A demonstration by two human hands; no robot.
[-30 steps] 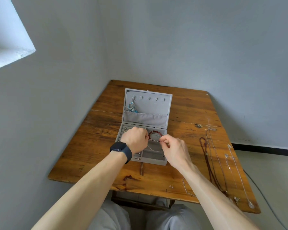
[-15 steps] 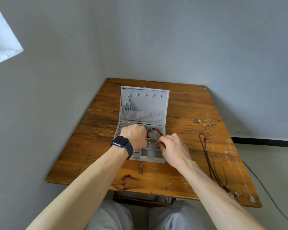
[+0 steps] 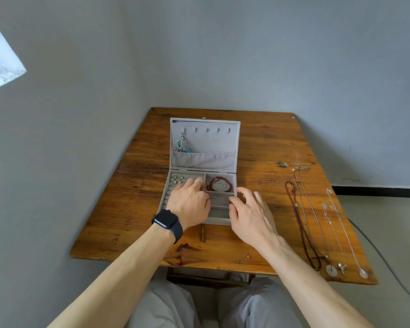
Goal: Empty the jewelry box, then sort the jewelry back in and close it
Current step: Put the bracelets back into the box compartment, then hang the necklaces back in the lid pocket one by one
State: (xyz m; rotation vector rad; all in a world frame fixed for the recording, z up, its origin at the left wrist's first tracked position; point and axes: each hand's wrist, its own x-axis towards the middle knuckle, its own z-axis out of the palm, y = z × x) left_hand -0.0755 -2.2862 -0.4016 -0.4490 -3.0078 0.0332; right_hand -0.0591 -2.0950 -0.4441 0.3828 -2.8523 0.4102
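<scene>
The grey jewelry box (image 3: pixel 238 143) stands open on the wooden table (image 3: pixel 137 209), lid upright. Blue dangling earrings (image 3: pixel 182 147) hang from a hook in the lid. A red bead bracelet (image 3: pixel 219 183) lies in the back right compartment, and small pale earrings (image 3: pixel 178 179) sit on the ring rolls. A thin silver chain (image 3: pixel 219 197) lies across the compartment in front of the bracelet. My left hand (image 3: pixel 189 204) rests over the ring rolls with fingers straight, thumb by the chain's left end. My right hand (image 3: pixel 251 214) hovers at the chain's right end, fingers loosely spread.
Several necklaces lie lengthwise on the table's right side: a dark red bead necklace (image 3: pixel 298 216), thin silver chains (image 3: pixel 341 230) and a round pale pendant (image 3: pixel 331 269) near the front edge. Walls close in behind and to the left. A cable (image 3: pixel 388 268) runs on the floor at right.
Both hands pinched the silver chain above the box, then lowered it. It now lies in the compartment and the fingers of both hands have loosened and spread.
</scene>
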